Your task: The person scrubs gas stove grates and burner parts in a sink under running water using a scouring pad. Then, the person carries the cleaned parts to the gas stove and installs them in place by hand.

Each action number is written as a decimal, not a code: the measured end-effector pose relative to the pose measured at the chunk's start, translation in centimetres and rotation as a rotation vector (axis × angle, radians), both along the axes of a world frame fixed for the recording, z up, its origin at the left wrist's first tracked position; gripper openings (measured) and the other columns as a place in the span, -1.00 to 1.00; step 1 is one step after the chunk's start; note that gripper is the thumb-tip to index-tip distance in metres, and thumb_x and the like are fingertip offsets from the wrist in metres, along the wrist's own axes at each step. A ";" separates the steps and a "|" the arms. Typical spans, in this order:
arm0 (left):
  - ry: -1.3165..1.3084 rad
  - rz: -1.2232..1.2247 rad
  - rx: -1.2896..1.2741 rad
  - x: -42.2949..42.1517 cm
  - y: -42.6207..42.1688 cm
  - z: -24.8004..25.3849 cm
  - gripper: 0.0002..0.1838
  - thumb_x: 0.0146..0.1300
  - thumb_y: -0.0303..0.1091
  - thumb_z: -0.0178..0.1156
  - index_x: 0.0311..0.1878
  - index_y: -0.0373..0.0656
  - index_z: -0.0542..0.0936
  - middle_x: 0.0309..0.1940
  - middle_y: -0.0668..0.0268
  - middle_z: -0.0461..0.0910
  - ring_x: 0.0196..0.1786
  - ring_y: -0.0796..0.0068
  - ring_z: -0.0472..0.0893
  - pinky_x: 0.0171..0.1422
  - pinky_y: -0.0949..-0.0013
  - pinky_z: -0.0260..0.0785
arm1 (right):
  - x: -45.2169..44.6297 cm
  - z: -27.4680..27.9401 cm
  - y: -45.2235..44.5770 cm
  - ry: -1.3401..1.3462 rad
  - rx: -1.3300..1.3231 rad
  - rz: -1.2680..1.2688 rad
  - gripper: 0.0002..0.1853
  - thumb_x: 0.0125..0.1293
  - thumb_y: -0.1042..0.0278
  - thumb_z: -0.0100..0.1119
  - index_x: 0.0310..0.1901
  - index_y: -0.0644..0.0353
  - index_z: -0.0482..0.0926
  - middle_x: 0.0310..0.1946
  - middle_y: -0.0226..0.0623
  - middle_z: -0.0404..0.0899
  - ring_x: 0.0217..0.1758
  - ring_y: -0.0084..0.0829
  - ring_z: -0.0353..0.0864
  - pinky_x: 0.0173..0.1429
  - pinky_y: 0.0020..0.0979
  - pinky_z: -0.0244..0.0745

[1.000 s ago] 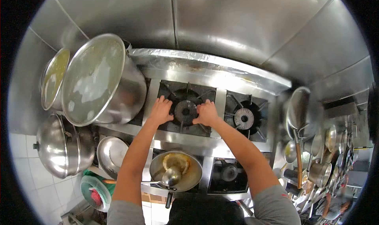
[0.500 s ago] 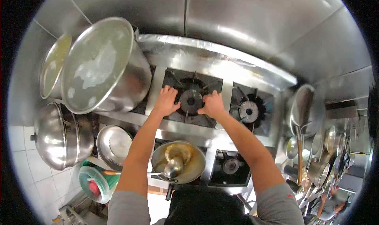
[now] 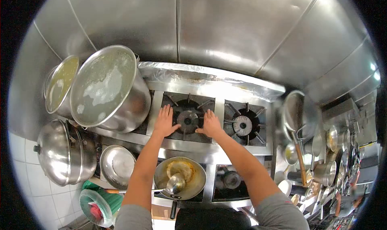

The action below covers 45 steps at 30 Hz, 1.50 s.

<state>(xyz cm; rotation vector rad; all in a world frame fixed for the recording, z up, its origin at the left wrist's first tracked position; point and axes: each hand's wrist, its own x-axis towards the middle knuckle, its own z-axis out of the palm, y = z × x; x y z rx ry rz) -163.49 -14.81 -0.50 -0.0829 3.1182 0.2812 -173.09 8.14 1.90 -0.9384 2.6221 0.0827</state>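
Both my hands rest at the two sides of a black burner grate (image 3: 188, 136) on the steel stove. My left hand (image 3: 165, 122) lies on the grate's left edge, fingers stretched out and thumb pointing inward. On the opposite edge is my right hand (image 3: 210, 125), also with its fingers extended and thumb inward. Neither hand holds anything. Closer to my body, a wok-like pan (image 3: 197, 182) with brown residue sits on a front burner. A ladle (image 3: 176, 183) lies in it, its handle passing beneath my left forearm.
At left stand a large stockpot (image 3: 135, 111) of cloudy liquid, a smaller pot (image 3: 60, 103) and a lidded pot (image 3: 54, 153). A shallow steel pan (image 3: 117, 165) and a green bin (image 3: 86, 199) are nearer. Another burner (image 3: 243, 126) and hanging pans (image 3: 293, 109) are to the right. A person is far right.
My fingers were curled at the grate's edges and are now straightened flat. The camera view has tilted up, so the stove sits lower in view.
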 end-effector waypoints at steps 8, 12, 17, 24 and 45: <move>0.146 0.014 -0.025 -0.1 -0.2 -2.5 -0.15 0.23 0.02 0.21 0.36 -0.48 0.20 0.43 -0.11 0.15 0.49 0.01 0.12 0.59 0.07 -0.14 | -1.2 -1.7 0.1 -0.041 0.085 0.106 0.25 0.00 -0.56 0.16 0.33 0.61 0.16 0.45 0.27 -0.01 0.52 0.09 0.01 0.49 -0.10 0.11; 0.065 0.017 -0.087 -0.3 -0.2 -2.7 -0.11 0.24 0.09 0.19 0.37 -0.49 0.18 0.46 -0.10 0.09 0.52 -0.01 0.06 0.60 0.06 -0.16 | -1.8 -0.6 -0.4 0.013 0.136 0.143 0.27 0.02 -0.63 0.04 0.34 0.61 0.15 0.44 0.26 0.02 0.50 0.08 0.05 0.49 -0.12 0.11; -0.166 -0.002 -0.191 -0.7 -0.1 0.2 0.07 0.25 0.31 0.06 0.46 -0.48 -0.02 0.51 -0.11 -0.08 0.56 0.02 -0.06 0.61 0.06 -0.24 | -1.9 1.8 -0.9 -0.084 0.226 0.148 0.25 -0.03 -0.59 0.16 0.34 0.56 0.20 0.43 0.31 0.01 0.51 0.10 0.04 0.45 -0.12 0.19; 0.241 0.138 0.430 8.3 2.6 10.7 -0.07 0.25 -0.01 0.25 0.48 -0.33 0.03 0.49 -0.04 0.05 0.53 0.02 0.04 0.58 0.17 -0.11 | 6.5 4.1 11.7 0.013 -0.677 -0.331 -0.27 0.22 0.00 0.30 0.31 0.27 0.35 0.45 0.08 0.10 0.47 0.00 0.15 0.46 -0.11 0.16; 0.362 0.794 0.427 47.3 15.7 3.3 -0.63 0.20 -0.49 0.15 0.10 -0.33 0.46 -0.09 0.07 0.51 -0.05 0.18 0.53 -0.01 0.23 0.41 | 36.1 -5.3 31.6 -0.562 -0.492 -0.247 -0.73 0.12 0.17 0.29 -0.30 0.22 0.62 -0.37 -0.09 0.66 -0.24 -0.08 0.66 -0.13 -0.19 0.54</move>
